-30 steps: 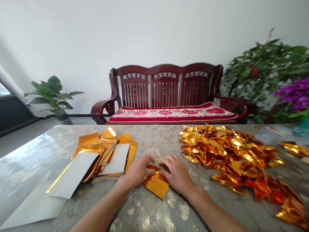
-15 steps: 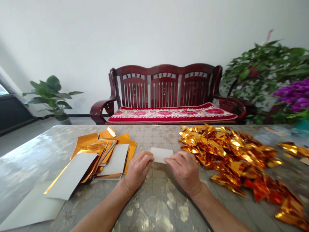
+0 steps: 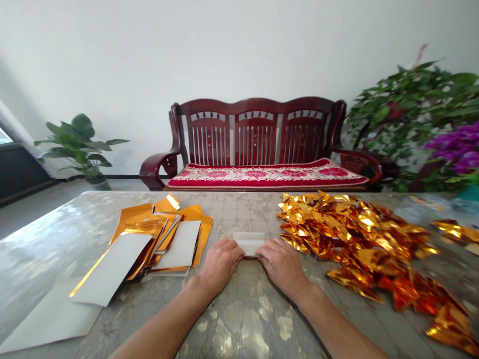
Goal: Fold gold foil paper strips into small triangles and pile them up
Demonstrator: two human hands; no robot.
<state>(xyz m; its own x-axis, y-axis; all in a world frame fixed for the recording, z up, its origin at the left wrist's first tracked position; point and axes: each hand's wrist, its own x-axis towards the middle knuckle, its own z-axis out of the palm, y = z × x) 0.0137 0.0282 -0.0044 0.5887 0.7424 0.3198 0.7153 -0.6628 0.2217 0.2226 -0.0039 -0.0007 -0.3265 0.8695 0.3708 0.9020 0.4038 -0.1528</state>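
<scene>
A small sheet of paper [image 3: 250, 241], pale side up with a crease across it, lies on the table between my hands. Its near edge is folded over. My left hand [image 3: 223, 260] pinches the left end of that fold, fingers closed. At the opposite end, my right hand [image 3: 281, 261] grips the paper in the same way. To the left lies a loose stack of gold-backed paper sheets [image 3: 182, 244], some with the pale side up. On the right is a heap of folded gold foil pieces [image 3: 337, 224], near my right hand.
The patterned table [image 3: 232, 324] spans the foreground. A large pale sheet [image 3: 48, 316] lies at its left edge. Clear plastic [image 3: 422, 207] sits at the far right. Behind the table stands a wooden bench [image 3: 254, 132], with plants [image 3: 80, 144] to the side.
The near edge of the paper has been folded up and over. Both hands have come closer together, with the fingers now pressed lower on the fold.
</scene>
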